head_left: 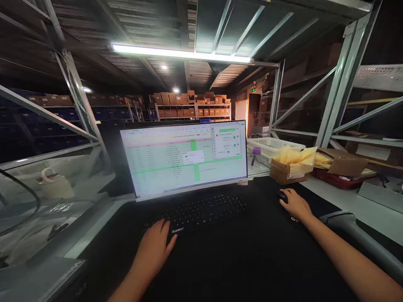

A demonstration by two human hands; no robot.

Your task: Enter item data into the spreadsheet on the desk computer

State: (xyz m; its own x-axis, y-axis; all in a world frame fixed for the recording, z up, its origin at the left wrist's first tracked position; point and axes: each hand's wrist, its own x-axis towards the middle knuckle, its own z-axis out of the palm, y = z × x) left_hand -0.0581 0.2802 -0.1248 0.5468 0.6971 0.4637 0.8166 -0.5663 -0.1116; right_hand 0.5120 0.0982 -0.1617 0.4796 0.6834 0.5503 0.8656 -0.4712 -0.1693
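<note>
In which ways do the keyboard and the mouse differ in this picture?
The keyboard is long; the mouse is small. The right hand covers much of the mouse, while the left hand is only at the keyboard's left end. The keyboard carries pale lettering; none shows on the mouse's visible part. Both are dark and rest on the black mat.

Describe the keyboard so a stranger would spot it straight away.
Find the large lit monitor, then look just below it on the black surface. There lies the black keyboard, the left hand at its left end. Unlike the mouse under the right hand, it is wide and bears pale "Bosston" lettering.
</note>
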